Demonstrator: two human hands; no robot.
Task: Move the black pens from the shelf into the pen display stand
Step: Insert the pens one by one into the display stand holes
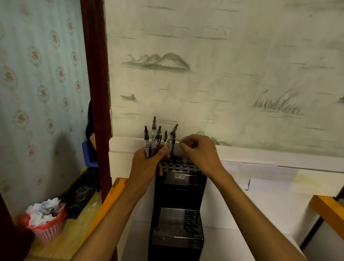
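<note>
The black stand (180, 178) is standing on the white shelf (263, 211), most holes still looking empty. The left hand (147, 163) is gripping a bunch of pens (153, 141) beside the top tier. The right hand (200, 153) is pinching together above the back row, where one or two pens seem placed.

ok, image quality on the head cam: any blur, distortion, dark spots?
Head view: dim, soft light; strong wide-angle bowing at the edges; right hand slightly motion-blurred; the bunch of pens in the left hand reads fairly sharp; the black pen display stand is underexposed, lower holes hard to make out; corners darken.
</note>
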